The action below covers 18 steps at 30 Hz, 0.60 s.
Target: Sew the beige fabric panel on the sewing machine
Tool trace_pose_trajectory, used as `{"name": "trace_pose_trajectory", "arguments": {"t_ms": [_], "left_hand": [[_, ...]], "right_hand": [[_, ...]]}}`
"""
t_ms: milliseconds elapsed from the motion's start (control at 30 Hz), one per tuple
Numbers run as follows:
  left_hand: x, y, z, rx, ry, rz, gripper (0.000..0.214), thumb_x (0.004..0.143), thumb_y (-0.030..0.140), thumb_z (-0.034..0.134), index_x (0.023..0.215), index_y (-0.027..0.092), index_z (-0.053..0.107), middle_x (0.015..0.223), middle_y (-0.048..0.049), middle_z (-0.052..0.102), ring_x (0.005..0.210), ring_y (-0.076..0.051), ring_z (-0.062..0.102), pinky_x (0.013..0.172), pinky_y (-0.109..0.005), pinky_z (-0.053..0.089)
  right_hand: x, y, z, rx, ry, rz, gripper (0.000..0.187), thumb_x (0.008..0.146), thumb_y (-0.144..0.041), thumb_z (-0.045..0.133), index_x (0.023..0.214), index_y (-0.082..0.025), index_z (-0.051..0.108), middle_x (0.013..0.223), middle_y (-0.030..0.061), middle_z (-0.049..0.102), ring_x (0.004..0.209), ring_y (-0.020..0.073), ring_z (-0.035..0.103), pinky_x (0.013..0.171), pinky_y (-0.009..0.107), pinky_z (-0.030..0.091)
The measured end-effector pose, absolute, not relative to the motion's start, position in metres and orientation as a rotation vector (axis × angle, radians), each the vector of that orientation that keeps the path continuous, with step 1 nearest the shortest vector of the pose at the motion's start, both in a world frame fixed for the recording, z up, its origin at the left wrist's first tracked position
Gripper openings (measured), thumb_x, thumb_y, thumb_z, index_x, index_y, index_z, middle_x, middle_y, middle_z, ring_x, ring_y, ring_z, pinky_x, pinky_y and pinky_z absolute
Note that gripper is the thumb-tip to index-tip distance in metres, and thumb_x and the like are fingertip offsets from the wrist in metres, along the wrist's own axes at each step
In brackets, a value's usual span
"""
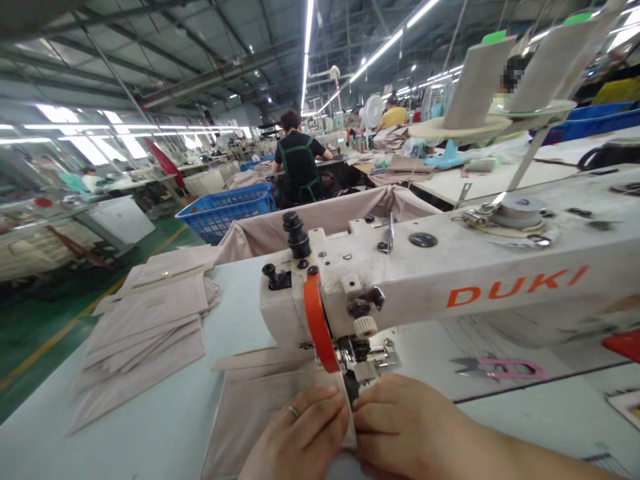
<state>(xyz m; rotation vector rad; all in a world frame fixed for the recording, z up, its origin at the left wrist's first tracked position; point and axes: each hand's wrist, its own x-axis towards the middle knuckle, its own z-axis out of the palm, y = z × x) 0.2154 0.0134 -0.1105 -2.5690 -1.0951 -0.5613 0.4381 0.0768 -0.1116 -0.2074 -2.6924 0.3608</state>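
A beige fabric panel (250, 400) lies on the pale table, its right edge beneath the head of a white sewing machine (425, 280). My left hand (305, 433), with a ring on one finger, rests with its fingers laid on the panel close to that edge. Just right of it, my right hand (410, 423) has its fingers bent and closed at the edge of the panel; the fingertips are partly hidden. An orange guard (320, 323) and the metal presser foot parts (367, 360) stand directly beyond both hands.
Stacked beige fabric pieces (145, 327) lie at the left table edge. Pink-handled thread snips (500, 367) rest under the machine arm. Behind are a cloth-lined bin (320, 220), a blue basket (225, 207) and a seated person (300, 160). Thread cones (475, 83) stand right.
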Motion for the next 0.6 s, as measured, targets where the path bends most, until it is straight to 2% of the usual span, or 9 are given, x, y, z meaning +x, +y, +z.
{"name": "trace_pose_trajectory", "arguments": {"t_ms": [133, 300, 433, 600], "left_hand": [[0.213, 0.022, -0.107, -2.708, -1.109, -0.438, 0.034, 0.105, 0.013, 0.033, 0.123, 0.017, 0.062, 0.115, -0.0015, 0.071, 0.115, -0.012, 0.063, 0.11, -0.023, 0.046], [0.208, 0.028, -0.112, -2.802, -1.195, -0.537, 0.031, 0.098, 0.008, 0.042, 0.123, 0.017, 0.059, 0.114, -0.0043, 0.069, 0.112, -0.016, 0.064, 0.106, -0.03, 0.05], [0.209, 0.026, -0.109, -2.832, -1.237, -0.658, 0.026, 0.102, 0.013, 0.042, 0.116, 0.021, 0.063, 0.105, -0.0018, 0.071, 0.1, -0.014, 0.067, 0.099, -0.025, 0.053], [0.209, 0.026, -0.109, -2.87, -1.242, -0.687, 0.028, 0.101, 0.018, 0.043, 0.112, 0.027, 0.067, 0.098, 0.0013, 0.073, 0.094, -0.012, 0.069, 0.092, -0.022, 0.056]], "right_hand": [[0.434, 0.081, -0.127, -0.238, -2.634, 0.267, 0.008, 0.098, -0.022, 0.057, 0.097, -0.021, 0.065, 0.09, -0.0023, 0.07, 0.089, 0.0169, 0.064, 0.073, 0.033, 0.045], [0.433, 0.08, -0.125, -0.327, -2.641, 0.246, 0.008, 0.098, -0.024, 0.056, 0.097, -0.023, 0.064, 0.091, -0.0026, 0.071, 0.091, 0.017, 0.064, 0.075, 0.034, 0.043], [0.436, 0.079, -0.111, -0.369, -2.703, 0.337, 0.005, 0.097, -0.021, 0.06, 0.098, -0.021, 0.064, 0.096, -0.0017, 0.071, 0.094, 0.0169, 0.063, 0.083, 0.033, 0.043], [0.442, 0.08, -0.095, -0.354, -2.74, 0.412, 0.006, 0.096, -0.018, 0.06, 0.096, -0.02, 0.066, 0.093, -0.0016, 0.069, 0.085, 0.0163, 0.06, 0.076, 0.033, 0.042]]}}
